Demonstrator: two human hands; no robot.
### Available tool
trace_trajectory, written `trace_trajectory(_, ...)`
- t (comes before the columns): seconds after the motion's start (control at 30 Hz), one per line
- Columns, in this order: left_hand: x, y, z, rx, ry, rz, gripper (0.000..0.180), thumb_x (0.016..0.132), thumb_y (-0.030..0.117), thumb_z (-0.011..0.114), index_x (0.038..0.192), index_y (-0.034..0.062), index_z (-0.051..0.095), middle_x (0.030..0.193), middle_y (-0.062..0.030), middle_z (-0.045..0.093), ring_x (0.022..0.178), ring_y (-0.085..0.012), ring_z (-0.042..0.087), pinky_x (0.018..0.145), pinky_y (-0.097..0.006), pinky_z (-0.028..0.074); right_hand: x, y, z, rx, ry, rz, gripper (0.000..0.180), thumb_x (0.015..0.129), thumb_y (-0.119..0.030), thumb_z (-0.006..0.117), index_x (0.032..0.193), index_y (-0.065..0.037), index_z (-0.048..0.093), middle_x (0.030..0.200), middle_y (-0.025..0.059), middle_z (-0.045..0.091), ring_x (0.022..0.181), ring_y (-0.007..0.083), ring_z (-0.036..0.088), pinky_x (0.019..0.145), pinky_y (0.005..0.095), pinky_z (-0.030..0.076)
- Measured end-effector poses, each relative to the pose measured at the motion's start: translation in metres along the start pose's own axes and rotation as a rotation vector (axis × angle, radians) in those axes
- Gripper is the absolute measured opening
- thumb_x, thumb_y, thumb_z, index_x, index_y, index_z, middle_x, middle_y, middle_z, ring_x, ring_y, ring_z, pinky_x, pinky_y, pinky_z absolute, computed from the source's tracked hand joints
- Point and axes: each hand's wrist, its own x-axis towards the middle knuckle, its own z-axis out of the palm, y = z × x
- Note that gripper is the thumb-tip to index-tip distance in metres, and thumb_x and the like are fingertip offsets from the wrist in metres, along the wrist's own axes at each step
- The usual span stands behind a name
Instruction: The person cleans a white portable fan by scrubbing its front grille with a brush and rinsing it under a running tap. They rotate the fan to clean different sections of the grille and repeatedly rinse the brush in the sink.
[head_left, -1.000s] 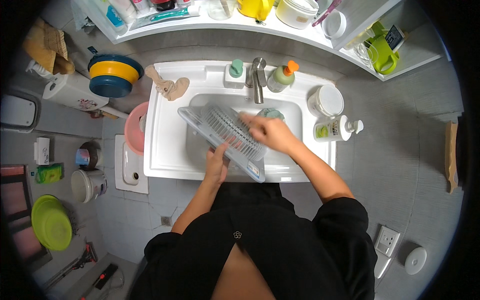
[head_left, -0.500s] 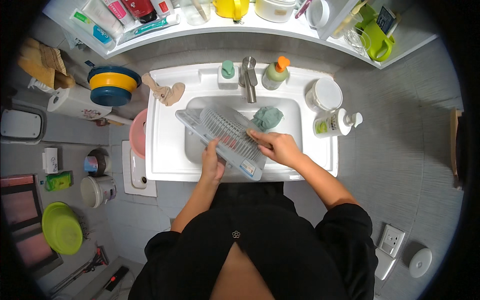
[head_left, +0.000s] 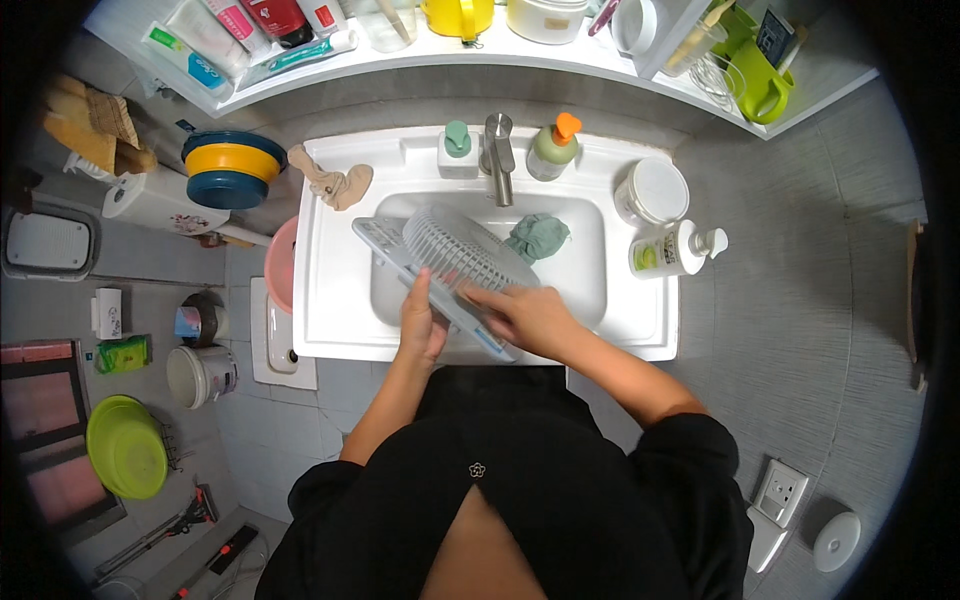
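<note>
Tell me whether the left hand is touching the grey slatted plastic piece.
Touching. The head view shows the left hand holding the grey slatted plastic piece, its thumb lying over the rim.

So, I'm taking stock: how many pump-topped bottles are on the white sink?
3: green-topped white square bottle left of the silver metal faucet, orange-topped green round bottle right of it, white plastic bottle at the sink's right edge.

On the white sink [head_left: 330,285]: sock [head_left: 345,187] far left, dispenser [head_left: 458,155] and green bottle [head_left: 551,153] flanking the tap [head_left: 500,165], tub [head_left: 655,192] and white bottle [head_left: 668,250] right, cloth [head_left: 539,237] inside.
</note>
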Motion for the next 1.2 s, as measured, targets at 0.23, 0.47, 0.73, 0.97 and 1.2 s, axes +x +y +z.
trace_trajectory(0.23, -0.002, -0.014, -0.018, -0.061, -0.055, -0.015, 0.058, 0.085, 0.04, 0.06, 0.122, 0.0001, 0.043, 0.118, -0.0092, 0.051, 0.109, -0.0218, 0.049, 0.097, -0.038, 0.038, 0.017, -0.007, 0.005, -0.029, -0.052, -0.042, 0.042, 0.075, -0.017, 0.061, 0.116, -0.024, 0.054, 0.063, 0.0098, 0.059, 0.058, 0.0296, 0.059, 0.052, 0.0419, 0.045)
trace_trajectory(0.47, -0.021, -0.037, -0.016, -0.023, -0.105, 0.017, 0.066, 0.081, 0.035, 0.067, 0.13, 0.0052, 0.035, 0.127, -0.0063, 0.044, 0.117, -0.0208, 0.042, 0.098, -0.038, 0.035, 0.08, -0.015, 0.022, -0.052, -0.107, 0.009, 0.03, 0.079, -0.021, 0.054, 0.108, -0.021, 0.056, 0.067, 0.0136, 0.061, 0.062, 0.0342, 0.06, 0.055, 0.0455, 0.046)
trace_trajectory(0.73, -0.012, -0.034, -0.035, -0.166, -0.136, -0.032, 0.066, 0.081, 0.032, 0.067, 0.132, 0.0056, 0.034, 0.125, -0.0077, 0.046, 0.118, -0.0225, 0.043, 0.102, -0.042, 0.032, 0.026, -0.024, -0.017, -0.093, -0.339, 0.07, 0.041, 0.08, -0.019, 0.057, 0.121, -0.021, 0.051, 0.071, 0.0147, 0.062, 0.068, 0.0334, 0.061, 0.061, 0.0422, 0.048)
trace_trajectory(0.97, -0.017, -0.006, -0.025, -0.016, -0.177, -0.166, 0.064, 0.078, 0.018, 0.071, 0.13, 0.0088, 0.034, 0.123, -0.0087, 0.047, 0.113, -0.0247, 0.047, 0.094, -0.041, 0.043, 0.068, -0.024, -0.026, 0.247, -0.228, 0.141, 0.046, 0.079, -0.013, 0.054, 0.124, -0.01, 0.048, 0.086, 0.0213, 0.062, 0.078, 0.0371, 0.061, 0.068, 0.0431, 0.049)
trace_trajectory(1.2, -0.023, 0.003, -0.005, 0.166, -0.108, -0.141, 0.047, 0.079, 0.008, 0.069, 0.119, 0.0005, 0.046, 0.111, -0.0053, 0.054, 0.098, -0.0128, 0.053, 0.082, -0.028, 0.046, 0.159, -0.031, 0.02, -0.199, -0.506, 0.02, 0.034, 0.075, -0.011, 0.053, 0.109, -0.012, 0.055, 0.078, 0.0168, 0.063, 0.072, 0.0359, 0.06, 0.065, 0.044, 0.048)
